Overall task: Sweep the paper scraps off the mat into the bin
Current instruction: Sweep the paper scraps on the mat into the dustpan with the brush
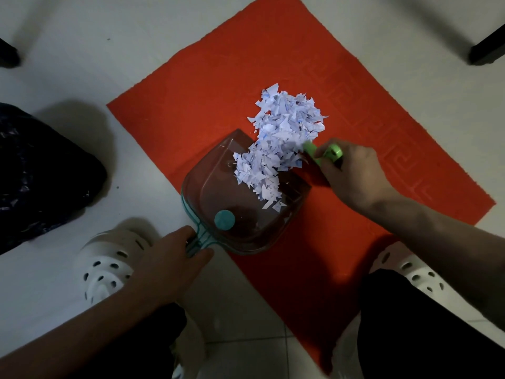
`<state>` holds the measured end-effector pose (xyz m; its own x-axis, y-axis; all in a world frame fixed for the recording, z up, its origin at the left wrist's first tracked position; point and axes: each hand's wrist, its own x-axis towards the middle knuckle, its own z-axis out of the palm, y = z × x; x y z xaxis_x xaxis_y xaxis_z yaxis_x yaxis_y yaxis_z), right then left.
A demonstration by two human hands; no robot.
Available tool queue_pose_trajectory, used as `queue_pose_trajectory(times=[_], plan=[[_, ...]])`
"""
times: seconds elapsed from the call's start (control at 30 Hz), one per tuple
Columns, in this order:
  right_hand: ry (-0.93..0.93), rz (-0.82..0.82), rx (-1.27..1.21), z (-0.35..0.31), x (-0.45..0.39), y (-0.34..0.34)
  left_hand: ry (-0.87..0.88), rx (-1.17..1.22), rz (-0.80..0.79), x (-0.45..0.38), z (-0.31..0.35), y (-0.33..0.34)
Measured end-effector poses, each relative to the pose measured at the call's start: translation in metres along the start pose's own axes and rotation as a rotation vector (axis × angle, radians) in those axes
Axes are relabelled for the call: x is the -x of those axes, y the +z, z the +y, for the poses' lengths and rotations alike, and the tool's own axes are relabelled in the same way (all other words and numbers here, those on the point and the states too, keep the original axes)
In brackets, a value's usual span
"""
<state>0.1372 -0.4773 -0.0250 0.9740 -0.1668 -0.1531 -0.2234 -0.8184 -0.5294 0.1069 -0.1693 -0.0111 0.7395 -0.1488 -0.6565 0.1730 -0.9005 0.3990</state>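
A heap of white paper scraps (pixel 284 132) lies on the red mat (pixel 207 86), its near part spilling into a clear dustpan (pixel 218 187) with a teal rim. My left hand (pixel 175 258) grips the dustpan's teal handle at the mat's near left edge. My right hand (pixel 355 173) holds a green brush (pixel 325 153) whose head sits against the right side of the heap, just beyond the pan's mouth. The brush's bristles are blurred.
A dark plastic bag (pixel 41 173) sits on the white floor at the left. My two white perforated shoes (pixel 109 263) (pixel 415 272) flank the mat's near end. Dark furniture legs (pixel 486 53) stand at the far right and far left.
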Motion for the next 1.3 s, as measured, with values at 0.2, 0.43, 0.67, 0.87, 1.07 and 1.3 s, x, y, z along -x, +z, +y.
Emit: queue_pose_trajectory(times=[0.2,0.43,0.67,0.87,1.07,1.3], plan=[[-0.053,-0.003,-0.094,-0.011,0.012,-0.008,0.000,-0.009,0.008,-0.001,0.000,0.000],[0.056,0.073,-0.039,0.000,-0.003,-0.014,0.026,-0.025,0.023,0.001,-0.001,0.001],[-0.055,-0.032,-0.154,-0.029,0.012,0.002,0.030,0.003,0.034,-0.003,0.000,0.001],[0.067,0.183,-0.201,-0.011,-0.001,-0.023,0.031,0.002,0.042,-0.003,0.000,0.003],[0.145,0.234,-0.049,0.014,-0.028,-0.020,0.028,0.008,0.046,-0.005,-0.001,0.003],[0.086,0.061,-0.024,0.006,-0.030,-0.006,0.029,0.020,0.036,-0.009,0.000,0.003]])
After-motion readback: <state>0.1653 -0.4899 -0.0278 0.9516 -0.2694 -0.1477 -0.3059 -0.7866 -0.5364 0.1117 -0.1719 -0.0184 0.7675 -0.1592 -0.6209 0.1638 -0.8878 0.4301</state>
